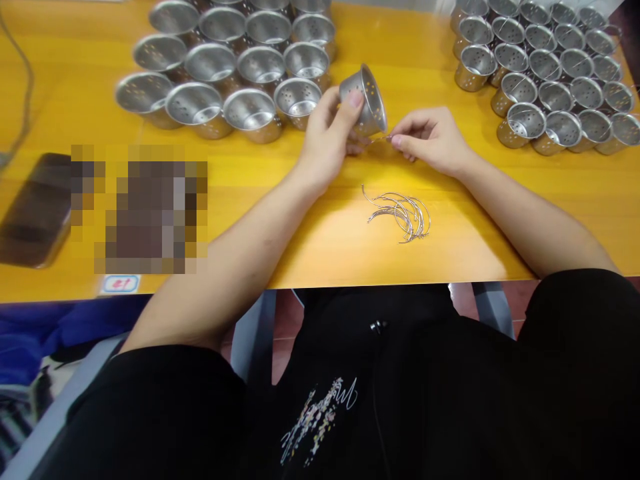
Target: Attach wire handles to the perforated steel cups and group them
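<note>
My left hand (327, 130) is closed around a perforated metal cup (361, 103), tilted so that its rim faces right. Just right of the cup, my right hand (433, 140) pinches the end of a thin wire handle (383, 138). The wire runs toward the cup's lower side; whether it is hooked into a hole I cannot tell. Below both hands, a loose pile of curved wire handles (407, 213) lies on the yellow table (320, 247).
Rows of perforated cups (250, 110) stand at the back left. More cups (540, 97), several with wires across their tops, fill the back right. A dark phone (37, 210) lies at the left beside a pixelated patch (150, 213). A small label (121, 284) sits at the front edge.
</note>
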Demonstrator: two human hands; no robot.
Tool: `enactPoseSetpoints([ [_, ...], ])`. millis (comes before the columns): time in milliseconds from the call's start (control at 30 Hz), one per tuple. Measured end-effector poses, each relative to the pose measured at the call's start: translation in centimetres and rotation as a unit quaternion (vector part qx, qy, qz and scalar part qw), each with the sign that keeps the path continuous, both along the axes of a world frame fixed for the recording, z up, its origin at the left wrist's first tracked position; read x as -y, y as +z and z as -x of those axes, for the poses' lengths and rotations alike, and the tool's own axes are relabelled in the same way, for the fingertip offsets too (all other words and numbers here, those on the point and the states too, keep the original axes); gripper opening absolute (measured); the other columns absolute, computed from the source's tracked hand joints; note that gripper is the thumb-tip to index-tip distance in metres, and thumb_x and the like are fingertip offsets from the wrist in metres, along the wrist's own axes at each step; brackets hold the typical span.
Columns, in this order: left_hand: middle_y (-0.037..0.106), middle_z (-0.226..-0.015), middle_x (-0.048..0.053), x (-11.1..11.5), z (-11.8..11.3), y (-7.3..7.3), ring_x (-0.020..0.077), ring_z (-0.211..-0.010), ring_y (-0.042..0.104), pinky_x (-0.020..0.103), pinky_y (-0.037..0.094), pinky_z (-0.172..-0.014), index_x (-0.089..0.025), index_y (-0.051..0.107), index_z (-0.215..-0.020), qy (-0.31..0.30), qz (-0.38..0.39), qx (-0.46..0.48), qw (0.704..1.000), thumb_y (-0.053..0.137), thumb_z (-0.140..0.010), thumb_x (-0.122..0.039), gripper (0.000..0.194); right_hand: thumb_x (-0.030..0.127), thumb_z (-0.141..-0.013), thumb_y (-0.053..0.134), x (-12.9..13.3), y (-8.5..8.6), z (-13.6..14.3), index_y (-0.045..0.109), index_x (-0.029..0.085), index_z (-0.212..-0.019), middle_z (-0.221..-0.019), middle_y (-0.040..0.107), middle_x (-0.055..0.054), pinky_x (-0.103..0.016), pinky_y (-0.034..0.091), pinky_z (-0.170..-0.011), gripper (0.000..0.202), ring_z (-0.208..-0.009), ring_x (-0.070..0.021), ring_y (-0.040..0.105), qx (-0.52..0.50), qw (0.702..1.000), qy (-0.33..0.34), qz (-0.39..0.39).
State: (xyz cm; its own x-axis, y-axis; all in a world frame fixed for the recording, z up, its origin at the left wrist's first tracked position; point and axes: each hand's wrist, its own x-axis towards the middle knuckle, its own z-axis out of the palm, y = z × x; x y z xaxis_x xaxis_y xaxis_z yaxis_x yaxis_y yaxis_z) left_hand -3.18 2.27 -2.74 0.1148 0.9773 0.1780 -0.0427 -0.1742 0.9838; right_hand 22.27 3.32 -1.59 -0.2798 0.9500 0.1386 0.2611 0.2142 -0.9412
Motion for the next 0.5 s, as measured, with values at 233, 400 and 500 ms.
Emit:
enactPoseSetpoints([
  [233, 0.09, -0.133, -0.006, 0.2, 0.6, 1.2, 0.0416, -0.153, 0.069, 0.057, 0.072, -0.104, -0.052, 0.081, -0.142, 0.029, -0.02, -0.02, 0.999, 0.086, -0.095, -0.1, 0.067, 0.029, -0.081, 0.127, 1.3, 1.8, 0.7, 0.086, 0.03, -0.084, -0.071, 0.079, 0.0, -0.036, 0.065, -0.062, 0.042, -0.067, -0.0237, 0.077, -0.011, 0.999, -0.038, 0.034],
  [400, 0.084, -0.15, -0.008, -0.1, 1.4, 0.7, 0.0388, -0.16, 0.058, 0.054, 0.064, -0.105, -0.049, 0.07, -0.156, 0.028, -0.036, -0.015, 0.999, 0.081, -0.104, -0.102, 0.075, 0.02, -0.079, 0.128, 1.8, 2.4, 1.1, 0.079, 0.029, -0.08, -0.07, 0.077, 0.0, -0.036, 0.064, -0.06, 0.05, -0.065, -0.0226, 0.075, -0.042, 0.996, -0.042, 0.073],
  [500, 0.079, -0.16, -0.011, -1.0, 1.9, -0.4, 0.0385, -0.161, 0.05, 0.053, 0.061, -0.104, -0.052, 0.065, -0.161, 0.017, -0.043, -0.001, 0.999, 0.08, -0.095, -0.116, 0.093, 0.021, -0.081, 0.127, 1.5, 2.1, 1.2, 0.077, 0.03, -0.078, -0.071, 0.077, 0.001, -0.037, 0.065, -0.06, 0.051, -0.064, -0.0226, 0.073, -0.039, 0.996, -0.047, 0.063],
])
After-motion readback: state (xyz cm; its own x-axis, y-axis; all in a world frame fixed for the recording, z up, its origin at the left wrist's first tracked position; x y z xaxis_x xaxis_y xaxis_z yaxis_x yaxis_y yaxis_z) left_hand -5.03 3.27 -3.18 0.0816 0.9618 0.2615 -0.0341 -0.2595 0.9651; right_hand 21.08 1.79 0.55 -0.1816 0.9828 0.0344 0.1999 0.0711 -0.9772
